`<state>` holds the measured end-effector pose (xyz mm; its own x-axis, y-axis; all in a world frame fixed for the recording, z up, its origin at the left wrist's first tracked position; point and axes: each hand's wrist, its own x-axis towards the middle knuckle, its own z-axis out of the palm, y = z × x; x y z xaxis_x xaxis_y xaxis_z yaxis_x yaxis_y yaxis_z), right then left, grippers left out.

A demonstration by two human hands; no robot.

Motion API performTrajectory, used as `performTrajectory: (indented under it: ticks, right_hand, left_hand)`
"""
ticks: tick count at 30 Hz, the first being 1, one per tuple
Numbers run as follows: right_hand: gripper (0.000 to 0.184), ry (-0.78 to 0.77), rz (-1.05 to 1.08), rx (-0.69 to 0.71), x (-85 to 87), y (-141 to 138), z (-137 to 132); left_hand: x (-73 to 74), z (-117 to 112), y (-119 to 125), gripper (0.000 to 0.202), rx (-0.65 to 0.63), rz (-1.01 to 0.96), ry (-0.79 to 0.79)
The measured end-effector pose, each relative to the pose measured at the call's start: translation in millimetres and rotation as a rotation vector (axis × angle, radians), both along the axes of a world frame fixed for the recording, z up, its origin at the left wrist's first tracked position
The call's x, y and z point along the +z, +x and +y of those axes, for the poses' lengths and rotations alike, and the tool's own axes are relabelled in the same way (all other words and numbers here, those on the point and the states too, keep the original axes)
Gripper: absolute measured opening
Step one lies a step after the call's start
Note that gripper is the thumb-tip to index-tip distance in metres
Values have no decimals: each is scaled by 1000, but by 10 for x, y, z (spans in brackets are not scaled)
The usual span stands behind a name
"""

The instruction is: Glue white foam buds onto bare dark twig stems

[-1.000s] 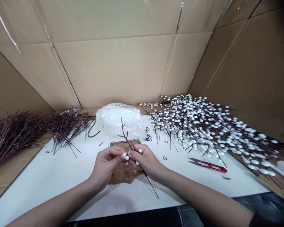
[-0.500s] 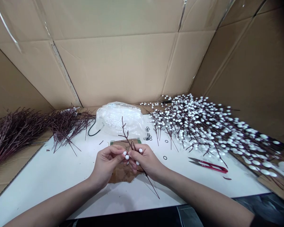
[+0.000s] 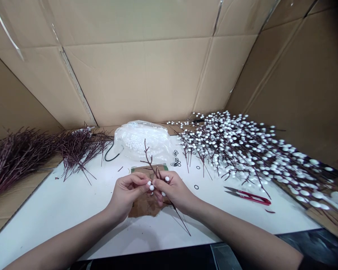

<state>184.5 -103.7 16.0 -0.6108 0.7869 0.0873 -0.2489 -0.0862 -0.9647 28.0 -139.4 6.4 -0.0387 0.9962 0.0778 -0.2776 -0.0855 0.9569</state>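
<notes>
A thin brown artificial branch [image 3: 148, 159] slants between my hands, its bare twigs pointing up and its stem [image 3: 182, 222] running down to the right. My right hand [image 3: 177, 190] is closed around the middle of it. Several white foam berries sit on its lower twigs, among them one berry [image 3: 167, 179] by the right index finger. My left hand [image 3: 127, 193] is closed in a pinch, fingertips at a small white berry [image 3: 149, 183]; another berry [image 3: 151, 188] sits just below. Parts of the twigs are hidden behind the fingers.
Behind the hands lies a clear plastic bag [image 3: 142, 140] of white berries. Bare branches [image 3: 76, 148] are heaped at left, berried branches [image 3: 231, 146] at right. Red-handled thread snips [image 3: 249, 195], black rings [image 3: 196, 187] and a brown cardboard piece [image 3: 145, 208] lie on the white table [image 3: 81, 210].
The left thumb and fingertips have shifted very slightly at the white berry. The right hand and the branch stay almost still.
</notes>
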Motion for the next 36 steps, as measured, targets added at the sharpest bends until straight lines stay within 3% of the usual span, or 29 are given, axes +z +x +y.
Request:
performTrajectory:
  ticks: [14,20,28,36]
  right_hand:
    - [22,2,-52,10,41,11,24]
    - [23,-22,-47,-40,81,25,34]
    - [27,16,-29,-134,69,44,56]
    - [35,86,-19,-155,59,64,46]
  left_hand:
    - [67,31,-6,13,-15,32,-65]
    - [90,39,-2,12,13,63,-43]
    - [107,25,15,25,-37,41,-71]
    - [58,41,-15,18,-17,60,-117]
